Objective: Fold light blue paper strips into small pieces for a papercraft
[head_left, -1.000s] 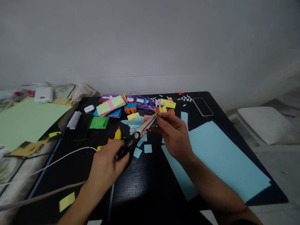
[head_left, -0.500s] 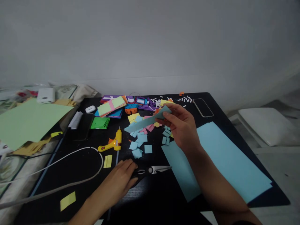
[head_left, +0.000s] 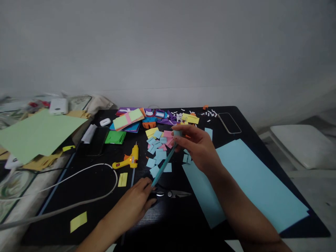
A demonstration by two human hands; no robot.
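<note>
My right hand (head_left: 195, 145) is raised over the table, pinching one end of a light blue paper strip (head_left: 166, 163) between thumb and fingers. The strip slants down to the left, its lower end close by the fingers of my left hand (head_left: 140, 196). That left hand is closed on the handles of a pair of scissors (head_left: 172, 194), which lie on the black table with blades pointing right. Its fingers hide most of the handles. Behind the strip lie small light blue paper squares (head_left: 160, 154), and pink paper pieces (head_left: 169, 134) sit among them.
A yellow glue gun (head_left: 132, 159) with a lit light lies left of the squares. Large blue sheets (head_left: 252, 175) cover the right side. A phone (head_left: 229, 123) is at the back right. A white cable (head_left: 105, 196) loops across the left. Stacked coloured papers (head_left: 128, 119) lie behind.
My right hand has turned the paper strip from nearly level to a steep slant, bringing its free end down beside my left hand. My left hand stays at the scissors.
</note>
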